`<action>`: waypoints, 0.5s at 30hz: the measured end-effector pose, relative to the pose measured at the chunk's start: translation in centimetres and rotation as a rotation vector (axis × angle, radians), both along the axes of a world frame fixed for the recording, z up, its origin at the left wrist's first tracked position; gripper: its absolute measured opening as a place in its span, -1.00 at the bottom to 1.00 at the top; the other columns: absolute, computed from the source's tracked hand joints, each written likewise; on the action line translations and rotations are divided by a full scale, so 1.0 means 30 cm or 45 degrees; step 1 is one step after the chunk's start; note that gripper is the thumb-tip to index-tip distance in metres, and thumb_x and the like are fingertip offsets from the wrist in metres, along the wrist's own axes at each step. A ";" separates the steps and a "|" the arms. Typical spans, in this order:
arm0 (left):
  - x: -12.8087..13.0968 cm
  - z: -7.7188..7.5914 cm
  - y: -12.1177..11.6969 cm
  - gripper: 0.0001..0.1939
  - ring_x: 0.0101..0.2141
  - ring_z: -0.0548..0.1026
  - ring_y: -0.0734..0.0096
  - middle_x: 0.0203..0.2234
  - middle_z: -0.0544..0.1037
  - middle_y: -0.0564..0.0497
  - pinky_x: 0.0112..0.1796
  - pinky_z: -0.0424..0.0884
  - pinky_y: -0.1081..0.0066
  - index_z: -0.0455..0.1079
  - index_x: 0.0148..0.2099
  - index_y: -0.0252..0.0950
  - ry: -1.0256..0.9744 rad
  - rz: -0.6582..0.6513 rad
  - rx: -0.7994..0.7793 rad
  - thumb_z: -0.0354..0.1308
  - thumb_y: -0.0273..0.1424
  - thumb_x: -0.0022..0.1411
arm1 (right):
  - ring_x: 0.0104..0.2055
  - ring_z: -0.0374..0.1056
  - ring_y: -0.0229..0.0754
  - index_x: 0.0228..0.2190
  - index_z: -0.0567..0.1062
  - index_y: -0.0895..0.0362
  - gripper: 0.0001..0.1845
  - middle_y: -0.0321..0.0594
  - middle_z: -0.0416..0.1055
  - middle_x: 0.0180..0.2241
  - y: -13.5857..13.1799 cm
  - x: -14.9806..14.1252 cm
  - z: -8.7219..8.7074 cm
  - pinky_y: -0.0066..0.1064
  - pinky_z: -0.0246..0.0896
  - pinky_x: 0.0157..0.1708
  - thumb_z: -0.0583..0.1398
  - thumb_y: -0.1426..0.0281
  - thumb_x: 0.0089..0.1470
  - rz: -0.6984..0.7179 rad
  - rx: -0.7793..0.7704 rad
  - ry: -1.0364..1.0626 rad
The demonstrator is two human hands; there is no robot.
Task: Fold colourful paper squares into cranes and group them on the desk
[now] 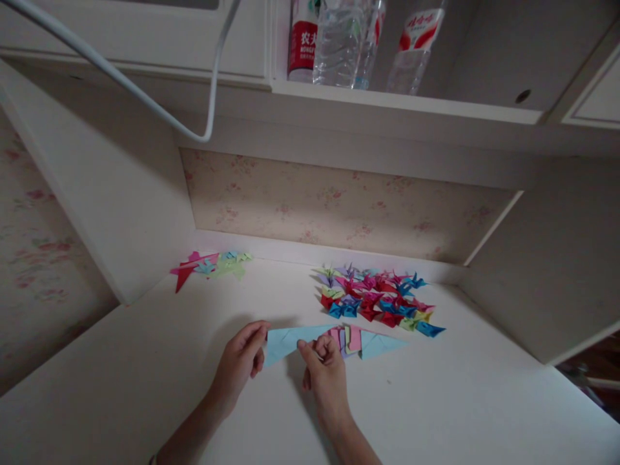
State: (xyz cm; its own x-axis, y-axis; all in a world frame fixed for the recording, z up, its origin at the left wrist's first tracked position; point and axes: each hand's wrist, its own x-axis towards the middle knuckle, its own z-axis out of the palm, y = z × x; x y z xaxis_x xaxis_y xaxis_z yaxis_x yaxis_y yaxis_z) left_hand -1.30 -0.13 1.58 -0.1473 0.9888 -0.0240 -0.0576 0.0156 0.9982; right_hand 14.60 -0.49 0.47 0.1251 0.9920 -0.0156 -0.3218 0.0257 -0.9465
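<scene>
A light blue piece of folded paper with crease lines is held above the white desk. My left hand pinches its left end between thumb and fingers. At its lower right edge, my right hand has curled fingers, with the thumb against the paper. Just beyond the right hand lie small pink, purple and green paper pieces, partly hidden by the fingers. Beside them is a second light blue folded paper, tapering to a point on the right.
Several colourful folded paper cranes stand in rows at the back right of the desk. Pink, red, blue and green folded papers lie at the back left. Plastic bottles stand on the shelf above, and a white cable hangs down.
</scene>
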 end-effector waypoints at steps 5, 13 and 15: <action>0.005 0.007 -0.004 -0.54 -0.75 0.16 0.61 -0.74 0.28 0.21 -0.72 0.05 0.59 0.36 -0.14 -0.33 -0.006 -0.014 0.018 0.12 -0.04 0.12 | -0.83 -0.04 -0.50 -0.54 0.07 0.05 -0.49 -0.57 0.08 -0.63 0.001 0.000 0.001 -0.62 -0.13 -0.88 0.32 0.15 -0.10 -0.002 0.003 0.010; 0.006 0.000 -0.003 -0.57 -0.75 0.18 0.62 -0.75 0.28 0.22 -0.73 0.07 0.61 0.39 -0.18 -0.34 0.103 -0.051 -0.003 0.22 -0.09 0.05 | -0.82 -0.03 -0.50 -0.55 0.05 0.05 -0.48 -0.57 0.08 -0.62 0.006 -0.001 0.004 -0.61 -0.12 -0.88 0.32 0.15 -0.10 0.013 -0.011 0.023; 0.006 -0.004 -0.003 -0.55 -0.75 0.18 0.63 -0.74 0.30 0.21 -0.74 0.07 0.61 0.40 -0.16 -0.35 0.091 -0.056 0.000 0.22 -0.08 0.04 | -0.81 -0.03 -0.49 -0.56 0.05 0.05 -0.47 -0.57 0.07 -0.63 0.006 0.001 0.007 -0.61 -0.12 -0.88 0.32 0.15 -0.11 0.005 -0.010 0.029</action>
State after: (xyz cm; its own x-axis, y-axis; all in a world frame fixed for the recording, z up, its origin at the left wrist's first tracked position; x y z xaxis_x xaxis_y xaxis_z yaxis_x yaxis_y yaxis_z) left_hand -1.14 -0.22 1.47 -0.1047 0.9944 -0.0151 0.0143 0.0167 0.9998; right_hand 14.63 -0.32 0.68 0.1208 0.9923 -0.0263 -0.3431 0.0169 -0.9391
